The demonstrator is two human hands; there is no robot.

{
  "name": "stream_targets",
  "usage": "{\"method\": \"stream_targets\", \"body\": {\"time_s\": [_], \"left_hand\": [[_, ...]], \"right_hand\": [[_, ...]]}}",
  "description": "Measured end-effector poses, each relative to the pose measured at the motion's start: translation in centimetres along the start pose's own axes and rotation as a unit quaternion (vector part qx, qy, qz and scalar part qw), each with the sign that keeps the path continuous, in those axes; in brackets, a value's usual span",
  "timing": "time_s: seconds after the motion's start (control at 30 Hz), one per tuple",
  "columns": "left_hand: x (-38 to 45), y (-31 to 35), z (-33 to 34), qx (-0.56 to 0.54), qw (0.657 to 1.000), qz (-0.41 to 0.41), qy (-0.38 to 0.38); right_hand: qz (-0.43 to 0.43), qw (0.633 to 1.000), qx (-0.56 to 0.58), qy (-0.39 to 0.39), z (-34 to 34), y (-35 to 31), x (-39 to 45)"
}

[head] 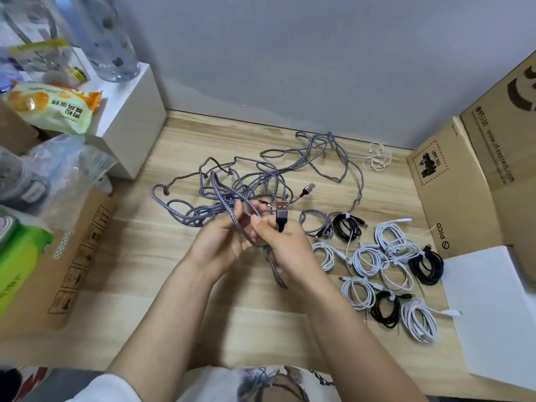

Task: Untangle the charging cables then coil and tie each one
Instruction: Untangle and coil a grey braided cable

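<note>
A tangle of grey braided charging cables [261, 172] sprawls over the middle of the wooden table [179, 285]. My right hand [285, 242] grips one grey cable just below its USB plug [280, 213], which points up. My left hand [224, 242] pinches a loop of the same grey braid beside it; a length of it hangs down to the table between my wrists. To the right lie several coiled and tied cables, white ones [368, 259] and black ones [426, 265], plus one small grey coil [314, 223].
Cardboard boxes [464, 175] stand along the right edge, with a white sheet [493, 309] in front of them. On the left are a cardboard box [66, 256], plastic bags, a snack packet [52, 108] and a white block [130, 111]. A thin white wire [377, 158] lies at the back.
</note>
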State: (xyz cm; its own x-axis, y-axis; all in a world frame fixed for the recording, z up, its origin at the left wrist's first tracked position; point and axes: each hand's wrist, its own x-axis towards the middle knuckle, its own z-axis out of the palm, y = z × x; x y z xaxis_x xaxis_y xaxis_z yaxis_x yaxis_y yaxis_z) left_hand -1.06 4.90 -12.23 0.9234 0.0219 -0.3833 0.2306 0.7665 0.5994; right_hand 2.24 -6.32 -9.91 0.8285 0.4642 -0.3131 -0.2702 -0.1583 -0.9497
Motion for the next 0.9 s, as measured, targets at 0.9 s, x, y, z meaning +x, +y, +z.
{"method": "stream_targets", "body": {"time_s": [0.9], "left_hand": [[-0.9, 0.4, 1.6, -0.133, 0.990, 0.034, 0.016]], "right_hand": [[-0.017, 0.999, 0.048, 0.007, 0.6, -2.7, -1.7]]}}
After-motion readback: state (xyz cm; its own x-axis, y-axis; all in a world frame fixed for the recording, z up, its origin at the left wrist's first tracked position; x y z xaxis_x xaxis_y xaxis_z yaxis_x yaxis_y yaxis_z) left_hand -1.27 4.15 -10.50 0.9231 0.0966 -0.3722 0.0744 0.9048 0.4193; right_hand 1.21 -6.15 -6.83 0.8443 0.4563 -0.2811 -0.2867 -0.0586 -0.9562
